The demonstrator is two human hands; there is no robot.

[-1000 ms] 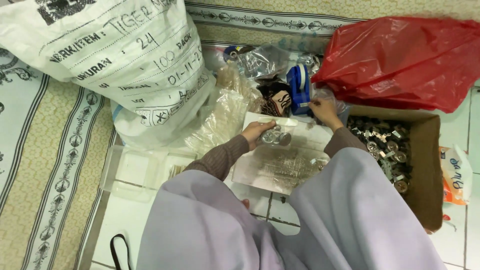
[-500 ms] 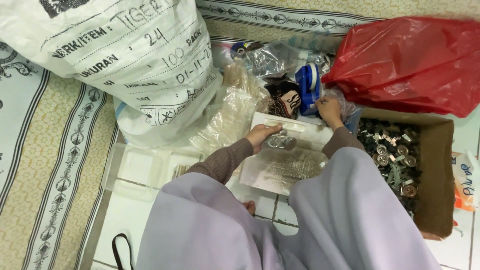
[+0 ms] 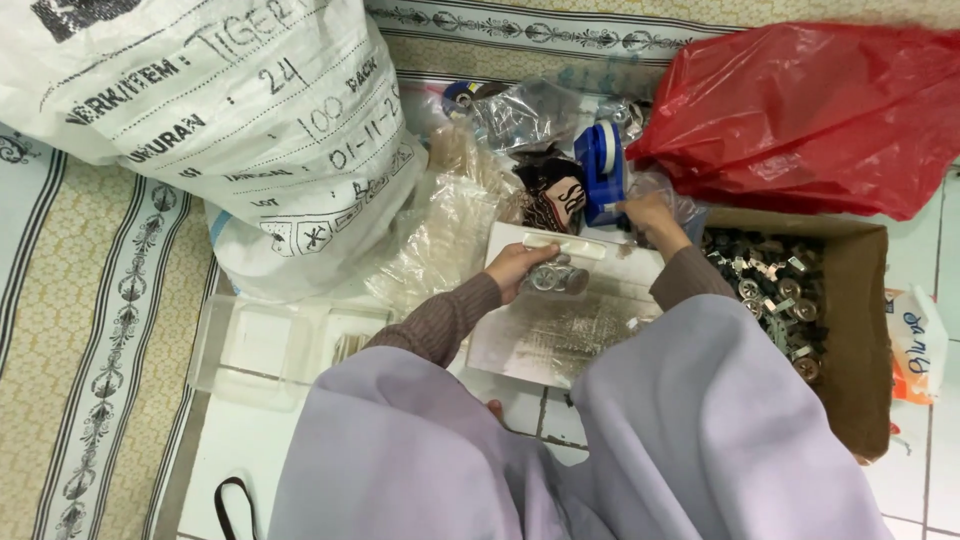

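Observation:
My left hand point(image 3: 518, 266) grips a small clear plastic bag of metal parts point(image 3: 558, 278), held over a white tray lid point(image 3: 600, 262) in front of me. My right hand point(image 3: 648, 213) reaches forward to the blue tape dispenser point(image 3: 600, 175) and closes on its lower end. Both arms are in brown ribbed sleeves beneath a pale lilac garment point(image 3: 600, 450) that hides the floor near me.
A big white printed sack point(image 3: 220, 120) lies at the left, a red plastic bag point(image 3: 810, 110) at the right. A cardboard box point(image 3: 850, 330) holds several metal parts point(image 3: 770, 290). A clear plastic tray point(image 3: 270, 350) sits left; crumpled clear bags point(image 3: 450, 220) lie behind.
The view has shifted slightly. My right hand has settled on the blue tape dispenser, and my left hand has drawn the small bag of metal parts a little nearer.

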